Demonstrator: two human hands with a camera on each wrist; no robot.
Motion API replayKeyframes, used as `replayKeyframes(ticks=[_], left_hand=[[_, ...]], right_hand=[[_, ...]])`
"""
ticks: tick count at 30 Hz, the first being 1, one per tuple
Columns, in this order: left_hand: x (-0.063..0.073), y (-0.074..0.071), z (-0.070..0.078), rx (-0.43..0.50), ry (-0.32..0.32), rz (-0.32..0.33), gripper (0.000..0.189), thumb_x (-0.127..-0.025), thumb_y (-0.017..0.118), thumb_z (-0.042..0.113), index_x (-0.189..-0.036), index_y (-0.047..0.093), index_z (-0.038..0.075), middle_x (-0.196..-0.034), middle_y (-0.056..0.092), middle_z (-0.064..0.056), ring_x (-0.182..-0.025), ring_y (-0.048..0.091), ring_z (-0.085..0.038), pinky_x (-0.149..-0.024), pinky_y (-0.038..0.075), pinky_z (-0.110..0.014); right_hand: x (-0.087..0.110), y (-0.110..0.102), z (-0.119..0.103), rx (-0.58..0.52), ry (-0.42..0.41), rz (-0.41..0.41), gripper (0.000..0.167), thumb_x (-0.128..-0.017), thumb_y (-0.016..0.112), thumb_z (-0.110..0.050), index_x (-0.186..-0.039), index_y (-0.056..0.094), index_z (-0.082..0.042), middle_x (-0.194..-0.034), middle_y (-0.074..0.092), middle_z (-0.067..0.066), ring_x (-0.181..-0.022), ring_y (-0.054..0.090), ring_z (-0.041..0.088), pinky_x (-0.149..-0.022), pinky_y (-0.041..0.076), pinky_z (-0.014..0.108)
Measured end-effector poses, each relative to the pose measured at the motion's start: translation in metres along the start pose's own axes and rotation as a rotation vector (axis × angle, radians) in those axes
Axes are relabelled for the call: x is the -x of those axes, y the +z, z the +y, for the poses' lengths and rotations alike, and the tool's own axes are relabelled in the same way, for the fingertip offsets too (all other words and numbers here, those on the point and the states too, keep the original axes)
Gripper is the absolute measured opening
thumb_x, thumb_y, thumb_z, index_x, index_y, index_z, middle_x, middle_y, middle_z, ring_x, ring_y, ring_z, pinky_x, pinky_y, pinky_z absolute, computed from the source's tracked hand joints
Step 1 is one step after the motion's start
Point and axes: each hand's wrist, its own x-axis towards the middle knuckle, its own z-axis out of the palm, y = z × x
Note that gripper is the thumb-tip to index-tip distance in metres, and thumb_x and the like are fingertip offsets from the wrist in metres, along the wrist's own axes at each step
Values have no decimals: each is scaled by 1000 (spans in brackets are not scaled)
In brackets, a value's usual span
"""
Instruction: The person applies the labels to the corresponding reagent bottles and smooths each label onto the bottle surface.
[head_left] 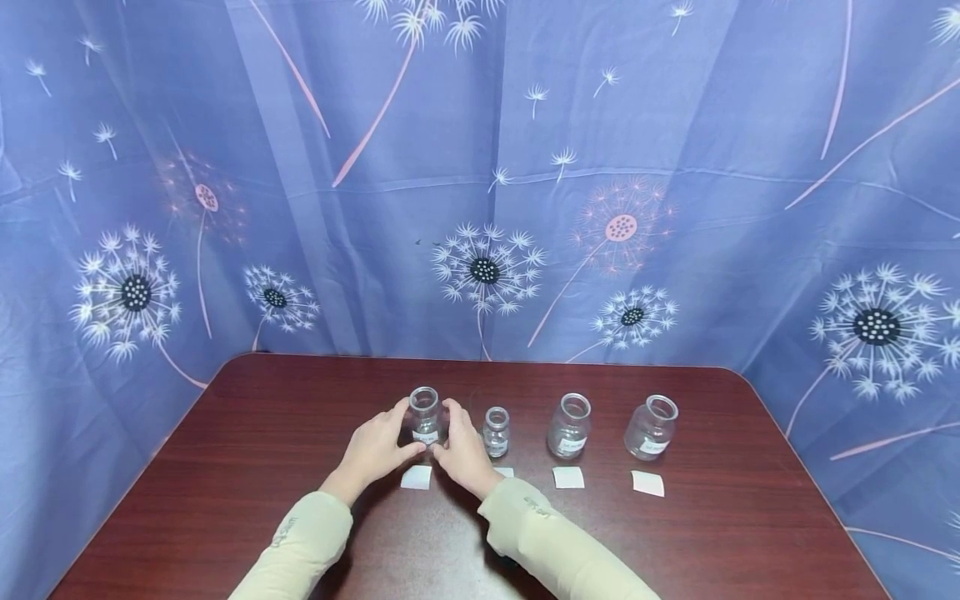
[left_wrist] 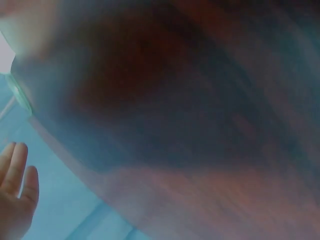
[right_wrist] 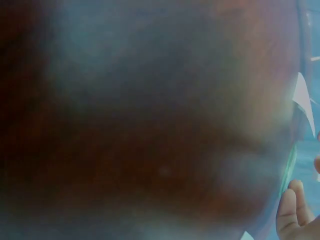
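My left hand (head_left: 375,446) and right hand (head_left: 467,452) flank the leftmost clear glass jar (head_left: 424,417) in the head view, one on each side. It stands upright on the table, mouth uncovered, with a white label low on its front. Both thumbs point inward near the label; the other fingers reach along the sides, fairly straight. Whether they touch the glass cannot be made out. Just right of my right hand stands a smaller labelled glass jar (head_left: 496,432). In the wrist views, mostly blurred dark table shows, with straight-looking fingers and a greenish glass edge at the border.
Two larger labelled glass jars (head_left: 570,425) (head_left: 651,427) stand farther right. White paper slips (head_left: 416,477) (head_left: 568,477) (head_left: 648,483) lie before the jars; another (head_left: 506,472) is partly covered by my right hand. A blue dandelion-patterned curtain (head_left: 420,250) hangs behind the reddish-brown table (head_left: 247,475).
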Motion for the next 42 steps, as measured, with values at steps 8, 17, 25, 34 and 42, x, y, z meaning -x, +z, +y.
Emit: replayKeyframes(ticks=[8, 17, 25, 34, 42], left_hand=[[0, 11, 3, -125, -2, 71, 79, -62, 73, 44, -124, 38, 8, -76, 63, -7, -64, 59, -24, -56, 45, -37], [1, 10, 4, -134, 23, 90, 72, -66, 74, 34, -122, 37, 8, -71, 63, -6, -62, 60, -23, -55, 46, -36], [1, 2, -3, -114, 79, 132, 57, -68, 72, 28, -116, 45, 13, -73, 67, 0, -62, 62, -19, -56, 47, -35], [0, -9, -6, -79, 118, 104, 50, -69, 69, 31, -113, 51, 12, -78, 69, 2, -67, 64, -17, -59, 48, -33], [-3, -13, -9, -93, 154, 134, 45, -67, 67, 35, -108, 59, 16, -74, 68, 3, -65, 63, -16, -59, 49, -32]], right_hand=[[0, 7, -3, 105, 48, 13, 76, -69, 72, -13, -131, 28, -9, -106, 51, 15, -74, 60, 30, -61, 48, 36], [0, 2, -4, 131, 39, -7, 70, -73, 69, -13, -130, 29, -11, -104, 53, 14, -78, 60, 31, -65, 47, 38], [0, -2, 1, 103, -16, -20, 66, -74, 66, -7, -131, 32, -10, -106, 57, 15, -90, 59, 30, -77, 47, 39], [-4, -14, 1, 30, -45, -93, 54, -83, 58, -14, -131, 37, -4, -78, 67, 10, -62, 62, 12, -61, 47, 22], [-3, -18, 1, -2, -43, -121, 52, -86, 54, -17, -132, 36, -2, -58, 63, 3, -50, 55, 3, -55, 42, 18]])
